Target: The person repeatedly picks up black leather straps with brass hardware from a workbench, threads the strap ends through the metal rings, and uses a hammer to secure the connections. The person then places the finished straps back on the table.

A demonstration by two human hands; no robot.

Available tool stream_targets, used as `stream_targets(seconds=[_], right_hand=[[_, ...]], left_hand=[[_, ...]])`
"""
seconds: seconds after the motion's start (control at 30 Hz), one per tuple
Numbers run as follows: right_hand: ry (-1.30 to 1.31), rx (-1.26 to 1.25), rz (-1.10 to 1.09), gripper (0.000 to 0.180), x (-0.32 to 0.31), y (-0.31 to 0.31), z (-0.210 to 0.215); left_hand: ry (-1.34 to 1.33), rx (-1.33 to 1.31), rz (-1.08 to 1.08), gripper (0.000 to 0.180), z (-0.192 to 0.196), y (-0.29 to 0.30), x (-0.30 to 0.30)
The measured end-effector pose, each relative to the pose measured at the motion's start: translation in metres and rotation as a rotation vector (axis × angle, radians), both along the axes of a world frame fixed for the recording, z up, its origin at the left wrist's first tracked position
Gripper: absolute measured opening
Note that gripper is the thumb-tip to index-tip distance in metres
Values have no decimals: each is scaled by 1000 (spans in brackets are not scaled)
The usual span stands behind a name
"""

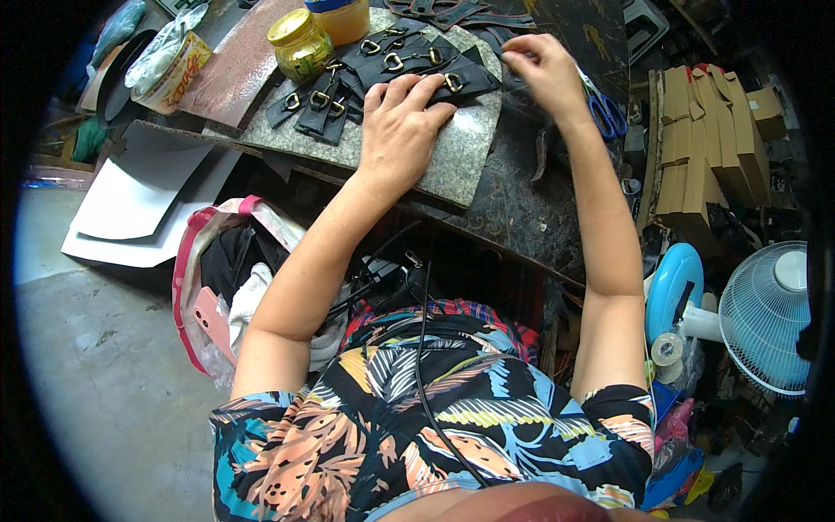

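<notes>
My left hand lies palm down on a grey stone slab, fingers spread, its fingertips resting on black leather straps with brass buckles laid out in a row. My right hand is farther right on the dark worktable, fingers pinched together at the edge of the straps; whatever it pinches is too small to make out. Blue-handled scissors lie just right of my right wrist.
A yellow-lidded glass jar and a second jar stand behind the straps. A round tin sits at the far left. Stacked cardboard boxes and a white fan are on the right. White sheets and a bag lie to the left.
</notes>
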State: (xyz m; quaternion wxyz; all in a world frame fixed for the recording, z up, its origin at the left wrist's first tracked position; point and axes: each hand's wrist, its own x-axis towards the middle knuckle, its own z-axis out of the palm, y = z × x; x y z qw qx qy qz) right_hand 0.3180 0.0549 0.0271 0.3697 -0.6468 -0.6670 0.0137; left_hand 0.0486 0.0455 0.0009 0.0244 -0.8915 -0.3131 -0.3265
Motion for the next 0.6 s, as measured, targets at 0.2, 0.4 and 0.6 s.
stream_targets(seconds=[0.2, 0.4, 0.6], right_hand=[[-232, -92, -163, 38, 46, 26, -17], [-270, -223, -98, 40, 43, 20, -24], [-224, -115, -234, 22, 33, -27, -2]], left_hand=[[-36, 1, 55, 22, -1, 9, 12], [28, 30, 118, 26, -2, 11, 14], [75, 61, 143, 23, -4, 8, 17]])
